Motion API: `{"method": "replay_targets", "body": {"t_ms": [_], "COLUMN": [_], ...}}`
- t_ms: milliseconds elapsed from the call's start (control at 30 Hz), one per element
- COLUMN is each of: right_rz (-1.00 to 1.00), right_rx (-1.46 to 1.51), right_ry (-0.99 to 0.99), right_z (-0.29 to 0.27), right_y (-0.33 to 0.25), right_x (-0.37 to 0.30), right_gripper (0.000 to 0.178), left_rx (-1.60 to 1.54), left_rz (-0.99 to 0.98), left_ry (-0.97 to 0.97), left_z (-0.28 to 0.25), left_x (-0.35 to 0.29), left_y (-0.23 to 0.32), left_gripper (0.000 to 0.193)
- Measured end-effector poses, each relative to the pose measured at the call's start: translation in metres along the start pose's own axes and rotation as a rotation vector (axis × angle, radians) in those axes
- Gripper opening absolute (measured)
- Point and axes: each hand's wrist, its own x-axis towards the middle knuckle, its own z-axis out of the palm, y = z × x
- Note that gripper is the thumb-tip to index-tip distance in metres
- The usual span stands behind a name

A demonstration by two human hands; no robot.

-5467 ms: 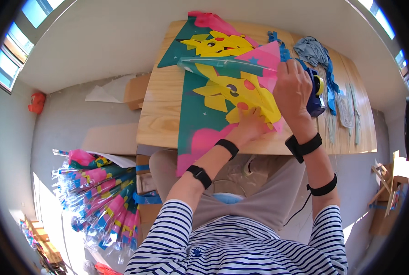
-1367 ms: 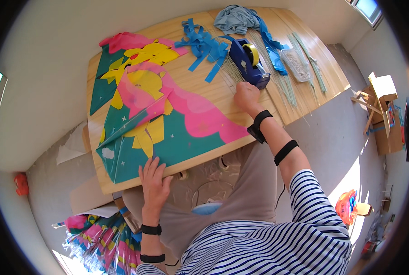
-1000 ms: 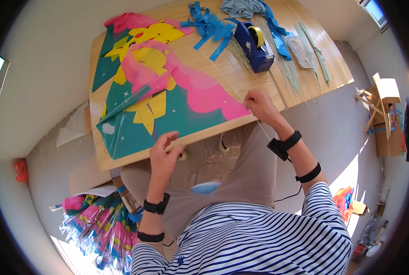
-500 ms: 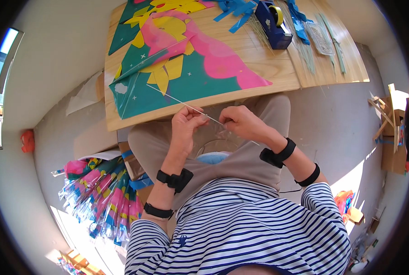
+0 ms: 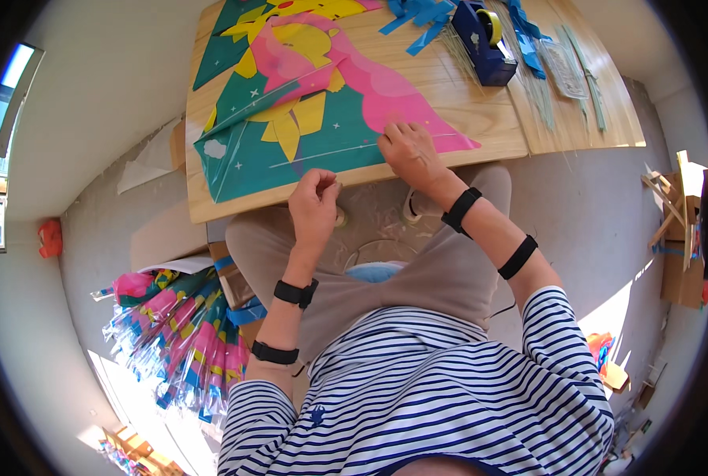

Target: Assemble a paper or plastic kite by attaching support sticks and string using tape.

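A kite sheet (image 5: 346,119) of thin printed film, green, pink and yellow, lies on the wooden table before me. Across its lower green part runs a thin white rod (image 5: 322,156). The rod's right end reaches the curled fingers of my right hand (image 5: 413,159), which is closed on it over the sheet's near edge. My left hand (image 5: 312,210) is just off the table's front edge, thumb and fingers pinched together. Whatever is in that pinch, if anything, is too small to make out.
A blue tape dispenser (image 5: 485,47) stands at the table's far right, beside blue strips (image 5: 425,20), a clear plastic box (image 5: 562,70) and thin sticks (image 5: 593,83). Finished-looking folded film pieces (image 5: 183,333) are heaped at my left. Cardboard boxes (image 5: 683,262) stand far right.
Before, both hands held the rod above my lap. The rod is now down on the sheet. My right hand has moved forward over the table, and my left hand has come off the rod.
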Motion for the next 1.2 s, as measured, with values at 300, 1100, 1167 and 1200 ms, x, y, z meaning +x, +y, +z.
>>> {"method": "replay_targets", "body": {"t_ms": [300, 1100, 1167, 1200], "right_rz": [0.103, 0.218, 0.219, 0.217], "right_rx": [0.042, -0.010, -0.015, -0.013], "right_ry": [-0.023, 0.055, 0.053, 0.046], "right_z": [0.012, -0.003, -0.004, -0.005], "right_y": [-0.002, -0.042, -0.042, -0.042], "right_x": [-0.022, -0.052, -0.053, -0.053], "right_gripper": [0.006, 0.018, 0.019, 0.019], "left_rx": [0.474, 0.688, 0.684, 0.682], "left_rz": [0.508, 0.600, 0.606, 0.608], "left_ry": [0.004, -0.102, -0.111, -0.118], "left_z": [0.026, 0.059, 0.059, 0.059], "left_x": [0.038, 0.060, 0.060, 0.059], "left_y": [-0.003, -0.002, -0.002, -0.002], "left_gripper": [0.012, 0.011, 0.011, 0.011]}}
